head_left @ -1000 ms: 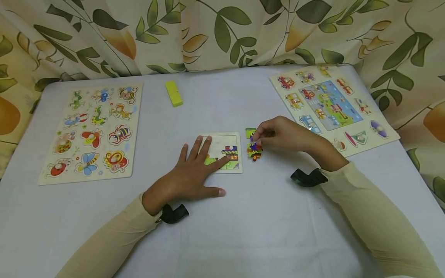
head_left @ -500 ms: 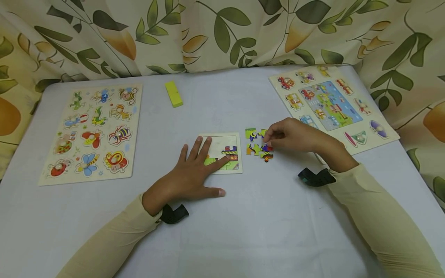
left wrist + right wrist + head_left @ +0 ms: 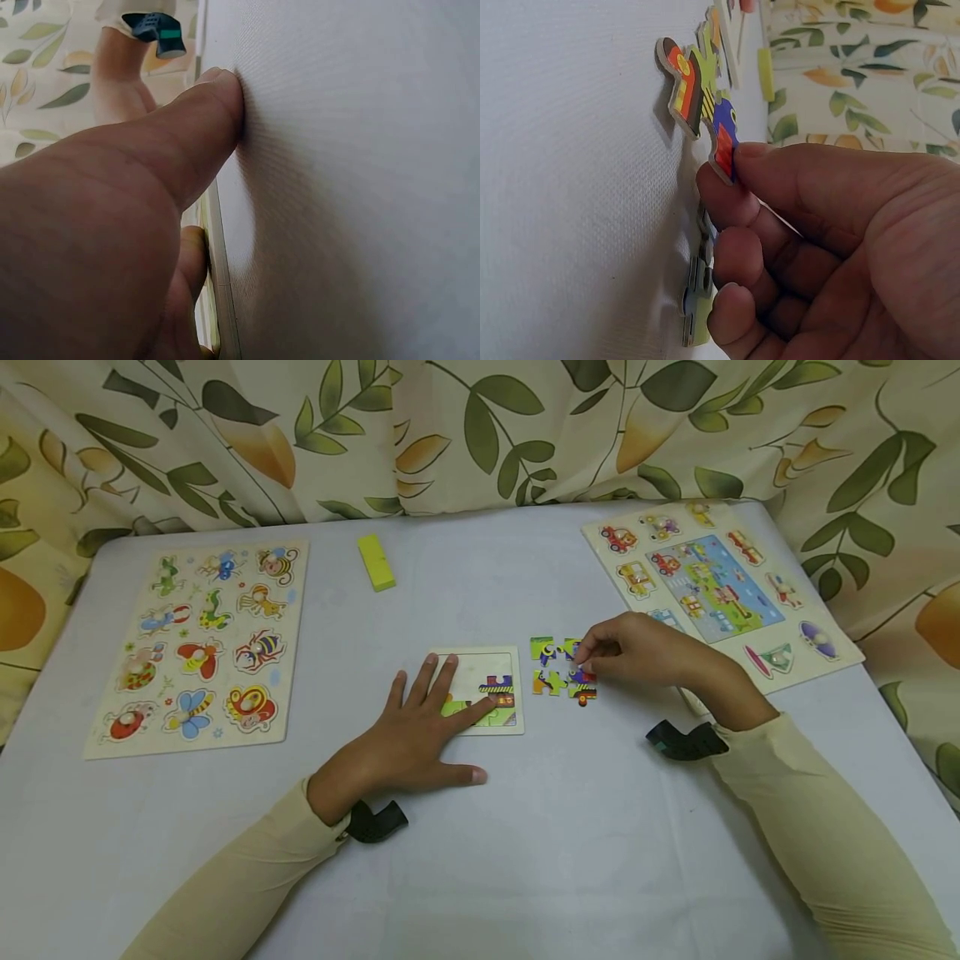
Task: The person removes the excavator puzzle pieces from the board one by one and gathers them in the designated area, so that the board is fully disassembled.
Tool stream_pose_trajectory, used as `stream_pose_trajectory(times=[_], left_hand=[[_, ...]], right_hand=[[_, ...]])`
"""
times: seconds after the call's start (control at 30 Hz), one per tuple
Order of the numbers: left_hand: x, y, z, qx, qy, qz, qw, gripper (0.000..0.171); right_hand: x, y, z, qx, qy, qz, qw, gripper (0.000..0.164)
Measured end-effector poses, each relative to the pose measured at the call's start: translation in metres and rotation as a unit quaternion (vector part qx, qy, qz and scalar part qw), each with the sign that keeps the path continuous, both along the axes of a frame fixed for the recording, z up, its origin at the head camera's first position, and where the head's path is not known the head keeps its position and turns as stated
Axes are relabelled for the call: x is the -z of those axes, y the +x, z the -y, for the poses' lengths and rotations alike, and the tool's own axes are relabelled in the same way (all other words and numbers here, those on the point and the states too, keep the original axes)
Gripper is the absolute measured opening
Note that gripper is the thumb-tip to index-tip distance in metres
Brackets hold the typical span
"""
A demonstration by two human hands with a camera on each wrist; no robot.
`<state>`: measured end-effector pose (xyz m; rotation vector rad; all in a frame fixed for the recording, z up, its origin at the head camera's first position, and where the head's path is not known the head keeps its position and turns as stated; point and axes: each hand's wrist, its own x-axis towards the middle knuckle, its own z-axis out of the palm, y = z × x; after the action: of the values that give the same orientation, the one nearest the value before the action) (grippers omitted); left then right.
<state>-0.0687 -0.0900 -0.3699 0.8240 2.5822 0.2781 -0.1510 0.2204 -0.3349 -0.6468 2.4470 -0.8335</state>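
Observation:
My left hand (image 3: 408,735) rests with spread fingers on a small puzzle tray (image 3: 520,693), partly hiding it. Several pieces lie fitted in the tray, one with a purple and orange vehicle part. In the left wrist view the thumb (image 3: 202,112) lies against the white cloth beside the tray edge. Right of the tray, my right hand (image 3: 637,647) pinches a jigsaw piece (image 3: 724,142) between thumb and index finger. That piece is purple, red, green and orange, and appears tilted off the cloth. Loose jigsaw pieces (image 3: 550,682) lie just left of those fingertips.
An insect peg puzzle board (image 3: 295,610) lies at the left. A vehicle peg puzzle board (image 3: 832,667) sits at the back right, partly behind the right forearm. A yellow block (image 3: 377,562) lies near the back. A leaf-patterned curtain (image 3: 480,435) borders the table.
My right hand has moved a little to the right with the pinched jigsaw piece, away from the other loose pieces, which now show more. The left hand has stayed still on the tray.

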Motion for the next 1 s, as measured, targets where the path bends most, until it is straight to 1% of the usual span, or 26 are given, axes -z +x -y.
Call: stream_pose_trajectory(times=[0.17, 0.33, 0.57, 0.7, 0.87, 1.0], left_hand=[[-0.001, 0.0, 0.0, 0.0, 0.003, 0.0, 1.0, 0.086], [-0.001, 0.0, 0.0, -0.001, 0.003, 0.0, 1.0, 0.086], [-0.002, 0.0, 0.0, 0.001, 0.0, 0.002, 1.0, 0.086], [-0.002, 0.0, -0.001, 0.0, 0.001, 0.007, 1.0, 0.086], [-0.001, 0.0, -0.002, -0.003, 0.008, 0.015, 0.9999, 0.086], [0.0, 0.0, -0.001, -0.005, 0.014, 0.021, 0.9997, 0.086]], right_hand=[[0.001, 0.001, 0.001, 0.002, 0.004, -0.01, 1.0, 0.003], [0.0, 0.001, 0.001, 0.005, 0.004, -0.029, 1.0, 0.004], [0.002, 0.0, 0.004, 0.032, 0.008, -0.04, 0.999, 0.006], [0.002, 0.0, 0.007, 0.03, 0.002, -0.044, 0.999, 0.008], [-0.001, -0.001, 0.013, 0.03, -0.012, -0.041, 0.999, 0.008], [-0.003, 0.0, 0.019, 0.031, -0.024, -0.029, 0.999, 0.009]])
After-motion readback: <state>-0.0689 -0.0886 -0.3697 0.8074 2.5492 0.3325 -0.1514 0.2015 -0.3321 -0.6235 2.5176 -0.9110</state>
